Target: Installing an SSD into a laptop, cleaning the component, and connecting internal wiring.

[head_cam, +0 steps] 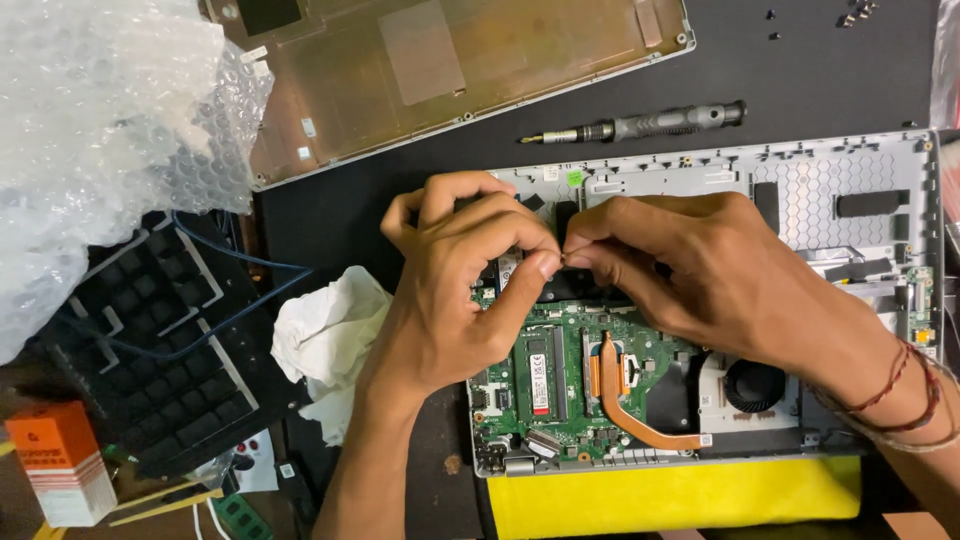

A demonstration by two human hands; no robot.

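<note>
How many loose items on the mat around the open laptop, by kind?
Screwdriver: 1
Removed bottom cover: 1
Keyboard: 1
Bubble wrap: 1
White tissue: 1
Orange-and-white box: 1
Total: 6
Both hands pinch something too small to identify over the laptop.

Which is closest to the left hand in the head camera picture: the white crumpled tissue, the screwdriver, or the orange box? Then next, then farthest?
From the left hand:
1. White crumpled tissue, just left of the wrist.
2. Screwdriver, up on the dark mat, to the right.
3. Orange box, far at the bottom-left corner.
</note>
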